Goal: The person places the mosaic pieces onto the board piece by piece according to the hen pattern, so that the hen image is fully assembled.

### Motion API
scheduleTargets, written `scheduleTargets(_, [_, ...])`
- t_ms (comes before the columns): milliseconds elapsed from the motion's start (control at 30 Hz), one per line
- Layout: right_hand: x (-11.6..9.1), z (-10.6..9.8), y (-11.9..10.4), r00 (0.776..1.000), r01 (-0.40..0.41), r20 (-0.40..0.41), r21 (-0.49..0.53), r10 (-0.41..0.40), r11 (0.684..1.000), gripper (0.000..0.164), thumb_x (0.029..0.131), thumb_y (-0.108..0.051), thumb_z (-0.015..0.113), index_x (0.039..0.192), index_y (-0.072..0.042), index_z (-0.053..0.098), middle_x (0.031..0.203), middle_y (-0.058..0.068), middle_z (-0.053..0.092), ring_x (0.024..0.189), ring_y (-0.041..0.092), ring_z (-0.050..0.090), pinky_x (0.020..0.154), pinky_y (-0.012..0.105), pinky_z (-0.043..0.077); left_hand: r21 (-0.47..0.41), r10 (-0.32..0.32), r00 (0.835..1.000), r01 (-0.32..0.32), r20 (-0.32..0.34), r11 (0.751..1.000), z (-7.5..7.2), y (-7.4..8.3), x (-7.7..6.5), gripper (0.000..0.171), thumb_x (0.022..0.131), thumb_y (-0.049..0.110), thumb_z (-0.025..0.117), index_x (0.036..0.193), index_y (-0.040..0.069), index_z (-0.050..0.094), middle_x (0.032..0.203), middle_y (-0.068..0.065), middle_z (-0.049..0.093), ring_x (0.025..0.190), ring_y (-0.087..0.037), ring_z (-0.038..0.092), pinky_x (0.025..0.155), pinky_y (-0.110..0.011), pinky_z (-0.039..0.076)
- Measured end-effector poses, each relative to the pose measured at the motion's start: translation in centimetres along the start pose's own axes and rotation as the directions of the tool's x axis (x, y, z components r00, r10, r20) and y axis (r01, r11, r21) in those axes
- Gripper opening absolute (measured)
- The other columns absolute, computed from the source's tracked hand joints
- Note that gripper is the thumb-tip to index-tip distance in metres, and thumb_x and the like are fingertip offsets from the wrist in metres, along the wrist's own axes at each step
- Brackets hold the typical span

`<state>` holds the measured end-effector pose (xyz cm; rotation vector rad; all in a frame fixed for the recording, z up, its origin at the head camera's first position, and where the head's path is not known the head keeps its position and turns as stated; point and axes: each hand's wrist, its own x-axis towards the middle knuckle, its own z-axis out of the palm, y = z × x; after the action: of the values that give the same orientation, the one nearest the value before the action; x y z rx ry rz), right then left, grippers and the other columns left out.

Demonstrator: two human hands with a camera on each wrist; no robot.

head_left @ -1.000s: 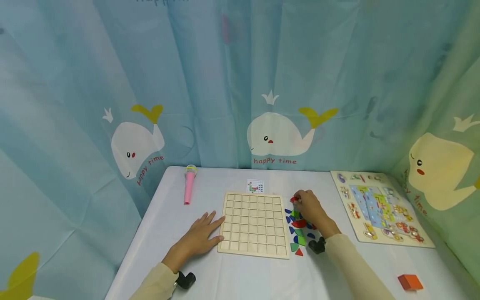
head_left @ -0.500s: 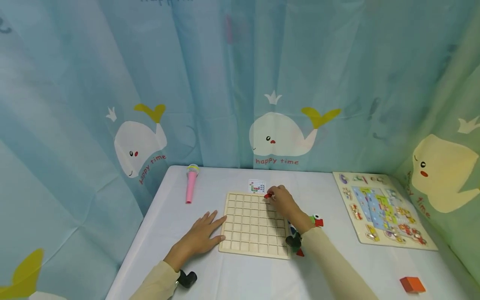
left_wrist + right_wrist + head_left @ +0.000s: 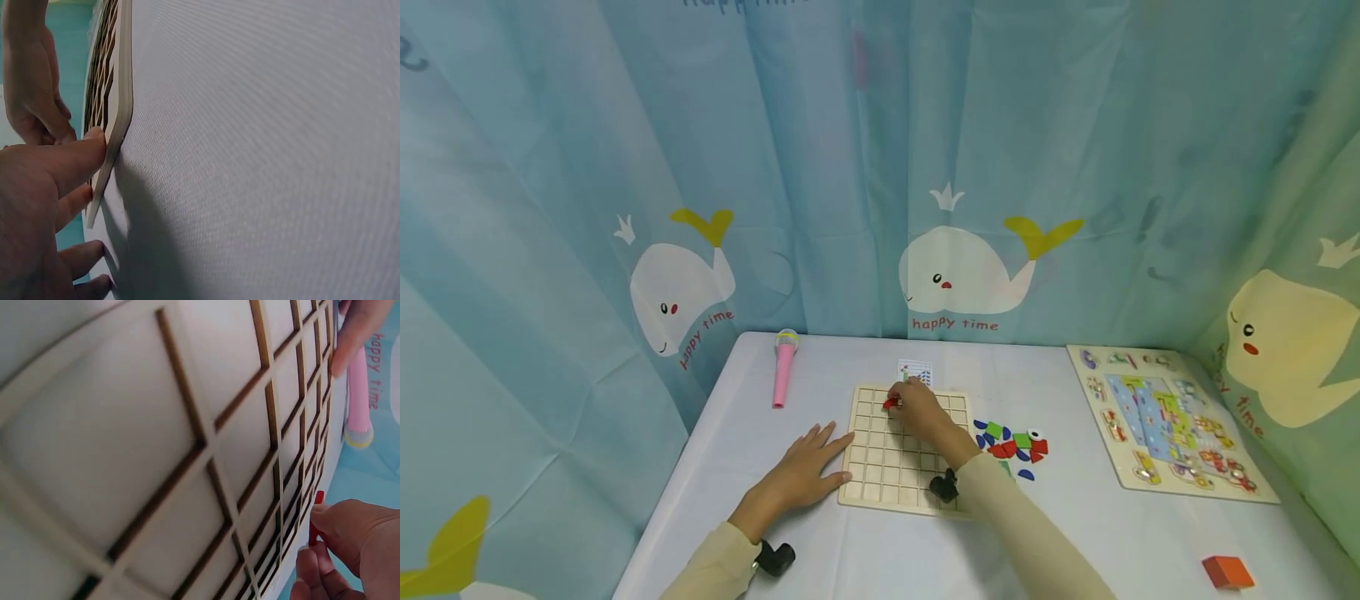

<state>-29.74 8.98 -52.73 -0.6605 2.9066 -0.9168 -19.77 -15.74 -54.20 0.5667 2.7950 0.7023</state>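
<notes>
A thin red piece point(image 3: 890, 403) is pinched between the thumb and fingers of my right hand point(image 3: 917, 408), over the far left part of a wooden grid board point(image 3: 880, 477). In the right wrist view the red piece point(image 3: 315, 515) stands on edge between thumb and fingertips, close over the grid; its full outline is hidden. My left hand point(image 3: 805, 468) lies with fingers spread at the board's left edge. The left wrist view has its thumb point(image 3: 84, 156) touching the board's rim. Behind the board lies a small printed picture card point(image 3: 917, 367), partly covered by my right hand.
Right of the board lie several blue, green and red flat shapes point(image 3: 1009, 448), partly behind my right forearm. A pink toy microphone point(image 3: 782, 375) is at the back left. Farther right are a picture puzzle board point(image 3: 1120, 467) and an orange block point(image 3: 1227, 572).
My right hand has moved left from the loose shapes, across the board's back edge, carrying the red piece to the far left part of the grid. My left hand stays put.
</notes>
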Motion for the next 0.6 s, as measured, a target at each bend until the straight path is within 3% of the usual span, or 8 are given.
scheduleTargets(200, [0.2,0.9,-0.5,0.999,0.039,-0.020,-0.058,-0.041,0.998,0.010,0.096,-0.002,0.076,0.105,0.002,0.073,0.099,0.011,0.064,0.090,0.024,0.062,0.081,0.039,0.060,-0.009,-0.001,1.000,0.001,0.000,1.000,0.1,-0.1,0.0,0.065,0.104,0.042,0.066,0.161,0.019,0.046,0.170,-0.022,0.031,0.158,-0.048,0.023,0.126,-0.068,0.022])
scheduleTargets(600, [0.9,1.1,-1.2,0.997,0.005,0.076,-0.024,-0.003,1.000,0.014,0.099,-0.002,0.072,0.113,0.000,0.073,0.107,0.012,0.065,0.099,0.026,0.064,0.090,0.040,0.059,-0.014,-0.009,1.000,0.009,-0.003,1.000,0.2,-0.2,0.1,0.065,0.104,0.043,0.066,0.161,0.020,0.046,0.171,-0.021,0.031,0.159,-0.047,0.023,0.126,-0.068,0.022])
